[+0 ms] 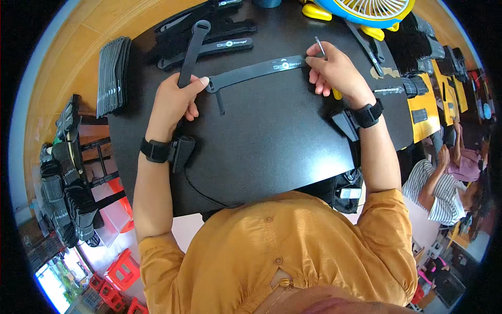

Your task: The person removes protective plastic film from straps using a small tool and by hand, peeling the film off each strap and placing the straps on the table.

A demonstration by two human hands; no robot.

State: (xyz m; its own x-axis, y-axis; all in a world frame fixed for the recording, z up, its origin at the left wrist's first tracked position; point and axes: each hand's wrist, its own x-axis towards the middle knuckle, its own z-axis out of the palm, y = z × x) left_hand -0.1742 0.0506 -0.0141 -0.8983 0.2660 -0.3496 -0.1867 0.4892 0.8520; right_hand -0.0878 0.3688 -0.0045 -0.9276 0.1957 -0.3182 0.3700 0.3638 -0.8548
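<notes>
A black hook-and-loop strap [256,73] with white "Wrap It Storage" print stretches between my two hands above the dark table. My left hand [178,99] is closed, its thumb pressing at the looped end of that strap. A second black strap [194,49] with a slotted end rises from the same hand. My right hand [337,70] pinches the printed end. It also holds a slim tool with a metal tip [319,46] and a yellow part showing below the palm; its exact kind is unclear. A short dark strip [220,103] lies below the strap's left end.
More printed straps [227,46] lie at the back of the table [251,152]. A stack of straps [113,76] stands at the left edge. A blue and yellow fan [366,13] is at the back right. People sit at the far right; red stools [124,268] stand lower left.
</notes>
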